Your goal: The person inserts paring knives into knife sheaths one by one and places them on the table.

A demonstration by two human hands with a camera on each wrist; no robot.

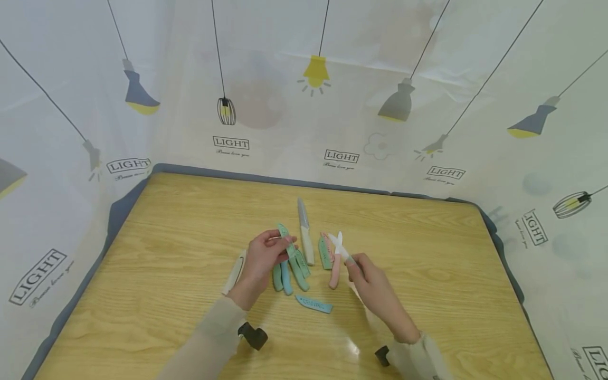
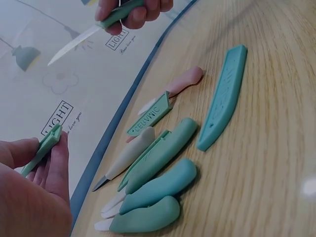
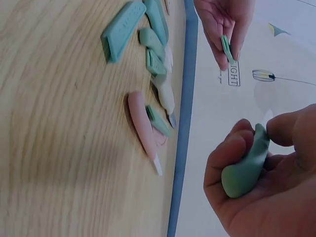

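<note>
My left hand (image 1: 262, 258) pinches a green knife sheath (image 2: 48, 143) above the table. To the right, my right hand (image 1: 370, 282) grips the green handle of a white-bladed knife (image 3: 247, 168), its blade bare and pointing up and leftward in the head view. Between the hands lie a pink-handled knife (image 1: 335, 272), another green sheath (image 1: 325, 252) and a partly covered pink sheath. Below the left hand rest a blue-handled knife (image 2: 163, 185) and green-handled knives (image 2: 148, 216). A cream-handled knife (image 1: 307, 245) with a grey blade points toward the wall.
Nearest me on the wooden table (image 1: 418, 243) is a blue sheath (image 1: 314, 304). A pale elongated object (image 1: 235, 274) lies partly hidden by the left wrist. Lamp-printed sheeting (image 1: 285, 116) stands around the table's back and sides.
</note>
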